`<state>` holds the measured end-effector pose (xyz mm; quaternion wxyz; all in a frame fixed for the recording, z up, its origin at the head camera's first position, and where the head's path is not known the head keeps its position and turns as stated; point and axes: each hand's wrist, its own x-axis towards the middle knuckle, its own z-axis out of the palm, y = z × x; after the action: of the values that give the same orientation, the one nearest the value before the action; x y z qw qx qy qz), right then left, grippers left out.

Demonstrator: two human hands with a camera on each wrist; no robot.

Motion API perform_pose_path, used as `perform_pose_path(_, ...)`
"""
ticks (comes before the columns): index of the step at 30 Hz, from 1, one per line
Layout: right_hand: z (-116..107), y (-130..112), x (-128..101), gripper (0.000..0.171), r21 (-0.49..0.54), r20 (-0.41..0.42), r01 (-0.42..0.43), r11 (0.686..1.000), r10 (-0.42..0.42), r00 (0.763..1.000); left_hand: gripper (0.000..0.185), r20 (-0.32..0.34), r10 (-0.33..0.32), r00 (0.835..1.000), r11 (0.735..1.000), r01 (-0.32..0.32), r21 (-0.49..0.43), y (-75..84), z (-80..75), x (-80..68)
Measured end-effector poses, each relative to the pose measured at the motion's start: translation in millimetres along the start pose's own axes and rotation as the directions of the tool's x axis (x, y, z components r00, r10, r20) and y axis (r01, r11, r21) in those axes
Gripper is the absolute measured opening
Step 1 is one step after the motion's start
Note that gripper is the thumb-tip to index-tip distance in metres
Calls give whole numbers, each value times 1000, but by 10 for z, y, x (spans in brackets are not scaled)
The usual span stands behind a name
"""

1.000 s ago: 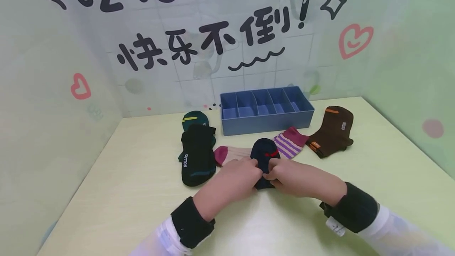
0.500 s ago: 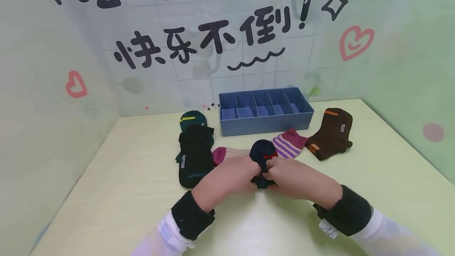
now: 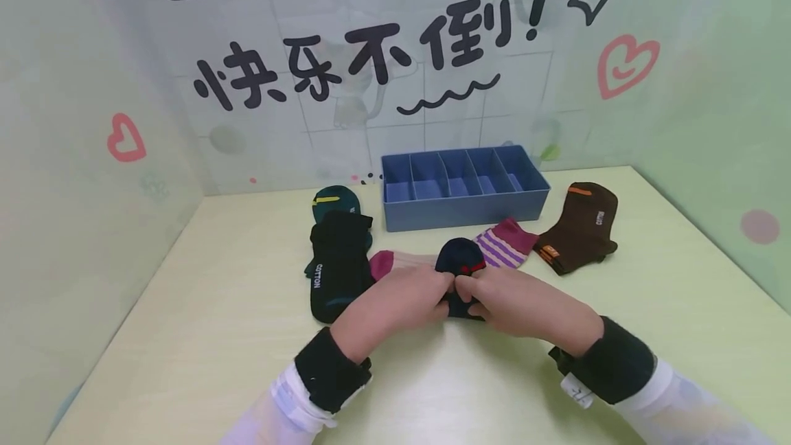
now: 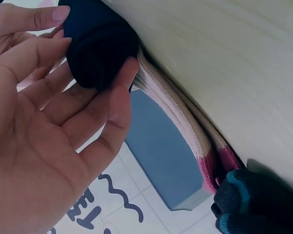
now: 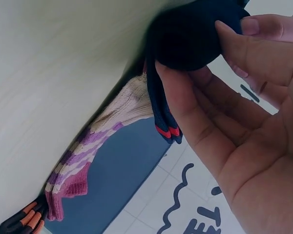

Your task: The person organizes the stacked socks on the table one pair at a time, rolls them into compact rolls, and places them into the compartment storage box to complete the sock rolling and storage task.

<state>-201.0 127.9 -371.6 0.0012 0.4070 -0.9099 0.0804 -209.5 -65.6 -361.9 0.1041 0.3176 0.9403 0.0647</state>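
Observation:
A dark navy sock with a red mark lies partly rolled on the pale table. Both hands meet over its rolled end. My left hand grips the roll from the left, thumb and fingers curled round it. From the right, my right hand pinches the same roll; the sock's red-tipped end hangs free. Under the navy sock lies a pink, beige and purple striped sock, its ribbed part beside my left thumb.
A blue divided tray stands at the back. A black and green sock pile lies left, a brown sock right. Walls close in behind and on both sides.
Both hands have rolled the navy sock a little farther away from me, so less of it shows beyond the fingers. The camera has tilted slightly.

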Motion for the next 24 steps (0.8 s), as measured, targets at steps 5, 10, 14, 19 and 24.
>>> perform_pose_path(5, 15, 8, 9, 19, -35, -63, 36, 999, -38, 997, 14, -38, 14, 999, 999, -12, 47, 14, 5, 23)
perform_pose_path(10, 21, 2, 15, 19, -119, -97, 47, 992, -59, 994, 19, -63, 32, 997, 993, -25, 115, 18, 18, 38)
perform_pose_path(14, 23, -31, 19, 11, -266, -122, 38, 963, -73, 990, 17, -78, 28, 997, 991, -17, 133, 13, 35, 48)
perform_pose_path(19, 49, -78, 21, 25, -393, -93, 20, 919, -61, 994, 25, -90, -17, 996, 991, 29, 134, 34, 53, 53)
perform_pose_path(24, 77, -127, 25, 20, -496, -110, 38, 867, -107, 988, 34, -85, -38, 996, 986, 51, 161, 65, 61, 59)
